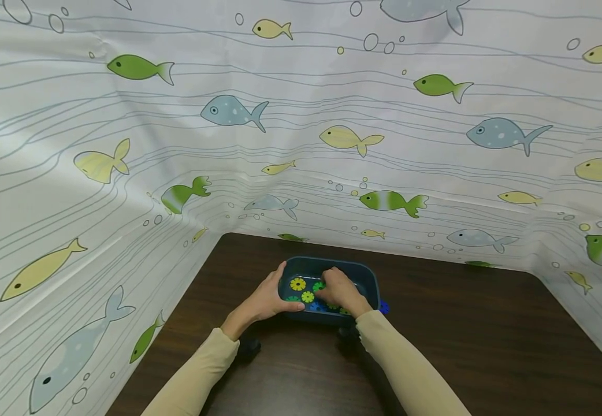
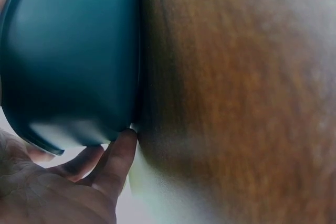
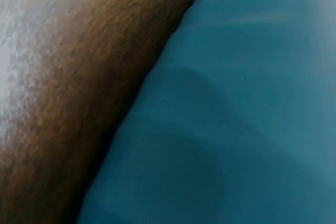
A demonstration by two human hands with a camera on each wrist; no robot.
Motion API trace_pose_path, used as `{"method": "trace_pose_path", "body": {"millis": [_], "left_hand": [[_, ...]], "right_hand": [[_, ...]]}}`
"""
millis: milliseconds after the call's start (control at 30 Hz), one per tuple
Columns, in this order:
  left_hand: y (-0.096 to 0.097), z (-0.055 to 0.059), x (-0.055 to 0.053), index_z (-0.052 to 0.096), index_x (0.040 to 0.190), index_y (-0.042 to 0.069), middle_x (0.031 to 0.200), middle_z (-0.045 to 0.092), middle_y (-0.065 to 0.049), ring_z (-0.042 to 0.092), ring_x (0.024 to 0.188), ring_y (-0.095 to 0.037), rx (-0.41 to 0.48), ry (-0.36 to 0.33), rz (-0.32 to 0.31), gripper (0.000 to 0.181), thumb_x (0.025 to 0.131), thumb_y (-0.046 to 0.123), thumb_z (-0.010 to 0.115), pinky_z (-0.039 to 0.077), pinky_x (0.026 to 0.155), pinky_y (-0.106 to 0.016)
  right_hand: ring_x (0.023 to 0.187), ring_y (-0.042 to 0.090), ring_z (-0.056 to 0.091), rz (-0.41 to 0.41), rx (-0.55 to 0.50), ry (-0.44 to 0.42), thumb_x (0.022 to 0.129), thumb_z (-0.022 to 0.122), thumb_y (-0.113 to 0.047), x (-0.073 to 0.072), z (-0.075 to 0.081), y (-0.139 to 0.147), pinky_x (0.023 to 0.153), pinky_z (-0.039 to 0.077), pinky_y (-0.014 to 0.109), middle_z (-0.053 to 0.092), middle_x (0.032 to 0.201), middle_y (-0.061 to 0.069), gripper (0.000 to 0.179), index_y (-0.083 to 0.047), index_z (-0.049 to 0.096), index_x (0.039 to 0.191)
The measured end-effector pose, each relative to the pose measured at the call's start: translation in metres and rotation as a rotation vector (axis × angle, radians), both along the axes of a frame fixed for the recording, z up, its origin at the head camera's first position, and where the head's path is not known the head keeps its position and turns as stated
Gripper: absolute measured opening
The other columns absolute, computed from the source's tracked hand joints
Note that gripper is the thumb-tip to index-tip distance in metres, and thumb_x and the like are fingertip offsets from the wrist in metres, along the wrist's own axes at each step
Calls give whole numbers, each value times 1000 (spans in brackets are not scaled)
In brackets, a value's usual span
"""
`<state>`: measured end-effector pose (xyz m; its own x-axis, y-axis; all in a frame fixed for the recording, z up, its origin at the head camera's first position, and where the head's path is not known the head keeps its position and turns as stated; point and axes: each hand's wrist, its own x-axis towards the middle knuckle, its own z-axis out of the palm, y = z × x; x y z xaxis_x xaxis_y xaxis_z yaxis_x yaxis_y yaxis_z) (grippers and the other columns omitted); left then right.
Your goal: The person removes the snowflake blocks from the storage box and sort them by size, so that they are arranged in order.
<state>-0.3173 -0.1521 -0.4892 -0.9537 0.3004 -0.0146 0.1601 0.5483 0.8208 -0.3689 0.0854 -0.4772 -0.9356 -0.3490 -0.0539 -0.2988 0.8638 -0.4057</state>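
A dark teal plastic bin (image 1: 370, 283) stands on the table, holding several flower-shaped notched discs. Among them are a yellow disc (image 1: 298, 283), a smaller yellow-green disc (image 1: 308, 297) and a green disc (image 1: 318, 286). My left hand (image 1: 270, 296) grips the bin's left end, thumb over the near rim; in the left wrist view its fingers (image 2: 118, 163) reach along the outer wall. Inside the bin, my right hand (image 1: 339, 288) reaches down among the discs with bent fingers. Its fingertips are partly hidden, and I cannot tell whether they pinch a disc.
A blue disc (image 1: 384, 307) lies outside the bin, by its right near corner. The dark wood table (image 1: 467, 329) extends to both sides. A white fish-print sheet (image 1: 301, 173) rises behind the table and along its sides. The bin's wall (image 3: 236, 103) fills much of the right wrist view.
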Motion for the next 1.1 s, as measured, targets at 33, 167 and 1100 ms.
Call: {"method": "trace_pose_path", "body": {"millis": [33, 167, 1100], "left_hand": [[0, -1, 0, 9, 177, 11, 174, 32, -27, 50, 141, -41, 0, 0, 0, 130, 85, 55, 90, 43, 123, -68], [1, -3, -1, 9, 177, 11, 174, 32, -27, 50, 141, -41, -4, -3, 2, 130, 85, 56, 90, 43, 124, -69], [2, 1, 2, 8, 176, 11, 173, 32, -27, 52, 136, -40, 11, -9, 18, 131, 84, 53, 91, 45, 121, -68]], "right_hand": [[95, 26, 61, -5, -6, -3, 96, 83, -26, -4, -4, 1, 92, 60, 49, 69, 118, 18, 37, 2, 74, 117], [85, 25, 57, -16, -20, -6, 94, 84, -30, -23, -30, 6, 79, 56, 42, 66, 105, 12, 33, -2, 73, 107], [92, 23, 64, -45, -195, 164, 88, 88, -25, 38, 24, 20, 83, 63, 44, 71, 114, 18, 42, 4, 78, 117]]}}
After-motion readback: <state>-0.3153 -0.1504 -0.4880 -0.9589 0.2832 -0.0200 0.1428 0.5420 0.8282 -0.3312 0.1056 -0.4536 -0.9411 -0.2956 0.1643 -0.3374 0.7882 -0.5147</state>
